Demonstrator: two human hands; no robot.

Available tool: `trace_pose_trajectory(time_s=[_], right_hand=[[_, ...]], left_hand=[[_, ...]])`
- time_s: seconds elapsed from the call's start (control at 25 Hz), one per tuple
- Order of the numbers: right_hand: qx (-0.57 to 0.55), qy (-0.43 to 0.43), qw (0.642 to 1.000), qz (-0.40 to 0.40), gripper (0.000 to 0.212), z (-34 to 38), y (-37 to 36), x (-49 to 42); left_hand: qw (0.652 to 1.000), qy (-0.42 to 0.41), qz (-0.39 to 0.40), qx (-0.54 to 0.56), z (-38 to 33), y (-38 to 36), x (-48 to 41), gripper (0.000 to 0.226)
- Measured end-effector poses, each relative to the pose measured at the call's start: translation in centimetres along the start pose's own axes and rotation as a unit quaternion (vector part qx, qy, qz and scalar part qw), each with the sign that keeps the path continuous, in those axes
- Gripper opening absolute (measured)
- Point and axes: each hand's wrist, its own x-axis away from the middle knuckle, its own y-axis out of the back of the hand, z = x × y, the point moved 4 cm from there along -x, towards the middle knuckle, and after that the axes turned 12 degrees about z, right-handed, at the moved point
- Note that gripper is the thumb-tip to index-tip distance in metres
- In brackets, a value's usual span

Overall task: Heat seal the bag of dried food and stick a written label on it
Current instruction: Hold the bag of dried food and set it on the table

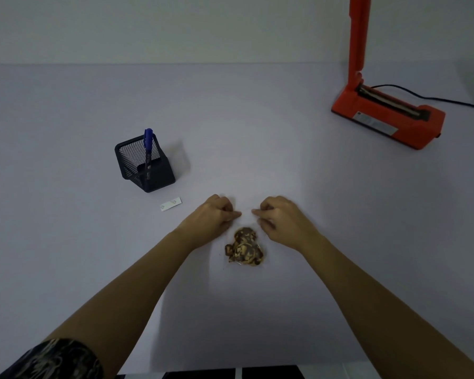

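Black wire-mesh pen holder [145, 165]: stands left, holding a blue marker [148, 149].
White paper label strip [171, 204]: light, easily brushed away.
Left hand [214, 214]: grip pinches the bag's far edge.
Clear plastic bag of brown dried food [245, 246]: lies on the worktop [66, 132] between the wrists; tipping could spill pieces.
Right hand [278, 217]: grip pinches likewise; uneven pull could crease the seal.
Orange heat sealer [386, 116]: well apart, arm raised.

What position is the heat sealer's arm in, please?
Raised: the arm of the heat sealer stands upright, leaving its sealing strip exposed.
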Motion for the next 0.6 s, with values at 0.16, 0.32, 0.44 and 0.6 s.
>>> trace_pose_trajectory(time_s=[0.16, 0.32, 0.44, 0.6], right_hand=[[-0.015, -0.070, 0.997, -0.014, 0.032, -0.8, -0.1, 0.7], [-0.051, -0.108, 0.992, -0.033, 0.029, -0.7, 0.0, 1.1], [-0.126, -0.128, 0.982, -0.051, 0.024, -0.7, 0.0, 0.8], [-0.205, -0.181, 0.959, -0.076, 0.020, -0.7, -0.1, 0.7]], left_hand=[[0.996, 0.078, -0.007, 0.052, 0.8, 0.2, 0.4, 0.026], [0.971, 0.175, -0.006, 0.162, 1.6, 0.6, 0.8, 0.030], [0.961, 0.196, -0.039, 0.193, 1.5, 0.8, 0.8, 0.025], [0.945, 0.234, -0.079, 0.214, 1.5, 0.7, 1.0, 0.020]])
